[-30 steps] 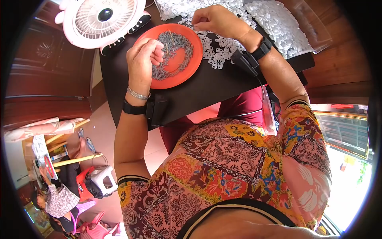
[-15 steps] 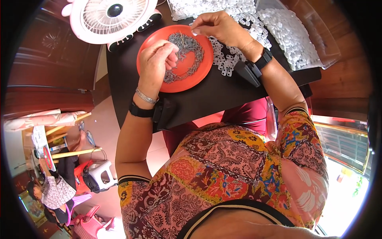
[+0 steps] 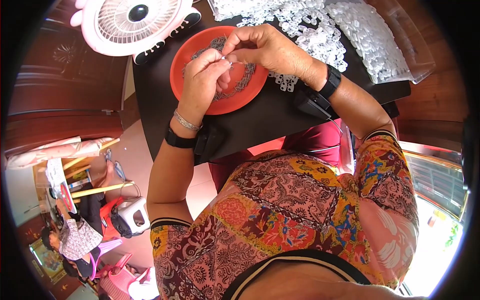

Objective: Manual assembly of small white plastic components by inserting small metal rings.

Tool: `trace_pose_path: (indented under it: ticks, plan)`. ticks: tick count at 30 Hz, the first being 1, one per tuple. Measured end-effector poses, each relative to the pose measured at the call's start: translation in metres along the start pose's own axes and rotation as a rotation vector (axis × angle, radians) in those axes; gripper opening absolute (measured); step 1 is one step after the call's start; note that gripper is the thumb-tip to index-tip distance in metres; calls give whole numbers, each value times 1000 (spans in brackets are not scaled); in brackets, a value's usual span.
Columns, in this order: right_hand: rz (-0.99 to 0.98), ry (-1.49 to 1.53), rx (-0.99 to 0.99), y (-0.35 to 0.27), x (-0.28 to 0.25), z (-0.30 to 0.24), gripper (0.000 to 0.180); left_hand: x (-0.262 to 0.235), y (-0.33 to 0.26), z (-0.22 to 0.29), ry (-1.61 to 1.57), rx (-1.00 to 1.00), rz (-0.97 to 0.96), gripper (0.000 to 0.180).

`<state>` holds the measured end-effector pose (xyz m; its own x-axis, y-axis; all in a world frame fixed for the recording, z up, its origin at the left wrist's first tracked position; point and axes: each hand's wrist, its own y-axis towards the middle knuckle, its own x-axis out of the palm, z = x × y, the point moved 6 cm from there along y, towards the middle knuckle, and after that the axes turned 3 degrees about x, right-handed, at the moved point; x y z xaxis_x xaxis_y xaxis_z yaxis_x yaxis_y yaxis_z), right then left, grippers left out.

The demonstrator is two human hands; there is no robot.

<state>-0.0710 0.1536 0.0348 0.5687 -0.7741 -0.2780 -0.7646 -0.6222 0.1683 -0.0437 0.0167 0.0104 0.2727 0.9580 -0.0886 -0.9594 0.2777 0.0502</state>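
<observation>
My two hands meet over an orange-red plate strewn with small grey screw-like pieces. The fingers of my right hand pinch a small white plastic piece, mostly covered by the fingertips. Close against it, my left hand is closed, thumb on forefinger and the other fingers curled; what it grips is hidden. Many loose white plastic pieces, flat with holes, lie on the black table beyond my right hand.
A pink-and-white fan stands at the table's far left. A clear container at the far right holds more white pieces. On the left, another person sits near a white stool. Black devices are strapped at my wrists.
My right hand has moved left and slightly down with the white piece, from the plate's right rim to my left hand's fingertips. My left hand has shifted slightly right.
</observation>
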Motion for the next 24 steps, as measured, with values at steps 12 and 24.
trace_pose_path:
  ticks: [12,24]
  plan:
    - [63,-189,2,-1,1,-2,12,0,-2,1,-65,5,34,17]
    - [75,-440,-172,-5,0,-11,11,-11,-3,9,-150,36,55,17]
